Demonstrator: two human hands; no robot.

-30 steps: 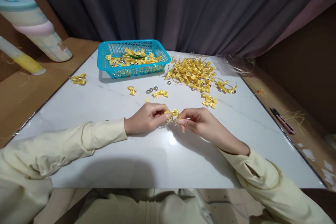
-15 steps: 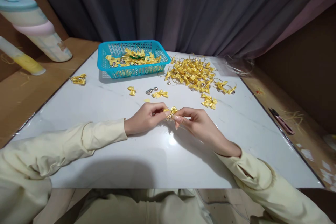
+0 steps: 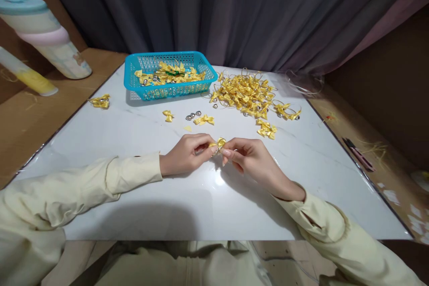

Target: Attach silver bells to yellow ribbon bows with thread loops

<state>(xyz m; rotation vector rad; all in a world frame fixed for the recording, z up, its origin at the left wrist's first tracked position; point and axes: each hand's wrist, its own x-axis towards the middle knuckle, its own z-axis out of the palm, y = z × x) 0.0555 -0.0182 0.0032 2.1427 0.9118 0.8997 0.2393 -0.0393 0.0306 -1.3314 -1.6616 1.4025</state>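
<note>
Between my fingertips, over the middle of the white table, is a yellow ribbon bow (image 3: 220, 142). My left hand (image 3: 188, 154) pinches the bow's left side between thumb and forefinger. From the right, my right hand (image 3: 250, 157) is closed on the bow's other side with thumb and fingertips; any cord or bell there is too small to make out. Just beyond lie several small silver bells (image 3: 193, 115) and loose yellow bows (image 3: 204, 119). A single bow (image 3: 168, 116) rests farther left.
A blue plastic basket (image 3: 170, 94) holds bows and bells. Beside it is a heap of yellow bows on cord loops (image 3: 244, 94). A tumbler (image 3: 50, 35) stands at the far left. Pink-handled snippers (image 3: 360, 155) lie on cardboard at the right.
Both hands stay in nearly the same place, still pinching the bow. My left hand has shifted slightly down, and more of the bow's loop shows between the fingers.
</note>
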